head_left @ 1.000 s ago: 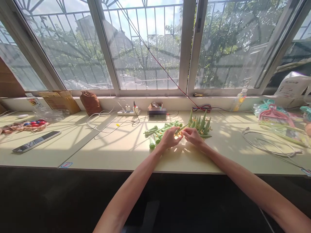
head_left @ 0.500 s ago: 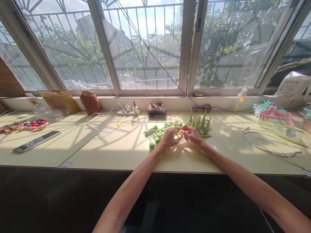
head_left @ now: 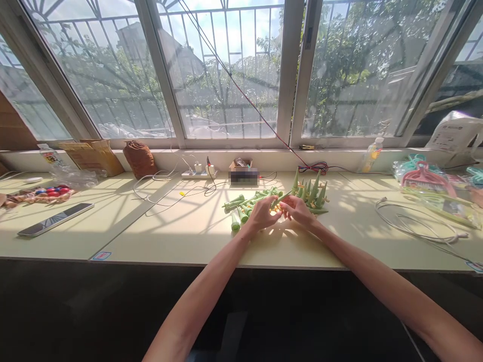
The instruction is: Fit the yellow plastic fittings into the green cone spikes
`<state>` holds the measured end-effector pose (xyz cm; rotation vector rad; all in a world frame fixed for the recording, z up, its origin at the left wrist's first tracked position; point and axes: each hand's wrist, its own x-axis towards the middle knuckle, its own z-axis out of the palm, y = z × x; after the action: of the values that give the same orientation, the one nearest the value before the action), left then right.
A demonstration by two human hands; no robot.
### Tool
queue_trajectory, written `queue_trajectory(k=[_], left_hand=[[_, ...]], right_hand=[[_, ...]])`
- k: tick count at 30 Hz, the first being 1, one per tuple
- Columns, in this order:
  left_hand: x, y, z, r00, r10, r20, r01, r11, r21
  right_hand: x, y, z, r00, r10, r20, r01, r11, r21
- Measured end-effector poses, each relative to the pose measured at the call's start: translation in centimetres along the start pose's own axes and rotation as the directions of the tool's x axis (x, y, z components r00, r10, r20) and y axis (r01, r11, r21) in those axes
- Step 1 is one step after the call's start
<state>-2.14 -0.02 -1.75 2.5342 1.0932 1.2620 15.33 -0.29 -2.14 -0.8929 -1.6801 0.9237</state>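
Over the middle of the table, my left hand [head_left: 263,212] pinches a green pointed piece [head_left: 282,197] whose tip slants up to the right. Close against it on the right, the fingers of my right hand [head_left: 298,208] are curled together near the lower end of that piece; what they grip is hidden. Behind and left of my left hand lies a loose pile of green tapered tubes [head_left: 241,205], some with a round end facing me. To the right of my right hand, several green cones [head_left: 312,191] with small tan bits at their sides stand close together, points up.
A phone [head_left: 56,219] lies at the left, before red and blue beads [head_left: 56,191]. Along the sill stand a brown pouch [head_left: 139,159], a power strip [head_left: 199,174] and a small box [head_left: 243,176]. At the right are a white cable [head_left: 415,221] and a pink dustpan set [head_left: 428,178].
My hands stay in nearly the same place, still close together around the green pointed piece, with only slight finger motion. The view has shifted very slightly.
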Motion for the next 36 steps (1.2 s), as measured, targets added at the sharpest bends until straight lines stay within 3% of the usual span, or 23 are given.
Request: queue_trajectory(k=[14,36], left_hand=[[0.0,-0.1,0.2,1.000,-0.002,0.004,0.001,1.000,0.014],[0.0,-0.8,0.8,1.000,0.012,-0.025,-0.012,1.000,0.007]], right_hand=[[0.5,1.6,-0.1,0.999,0.044,-0.012,-0.043,0.996,0.074],[0.2,0.6,-0.2,0.993,0.114,-0.009,-0.113,0.987,0.112]])
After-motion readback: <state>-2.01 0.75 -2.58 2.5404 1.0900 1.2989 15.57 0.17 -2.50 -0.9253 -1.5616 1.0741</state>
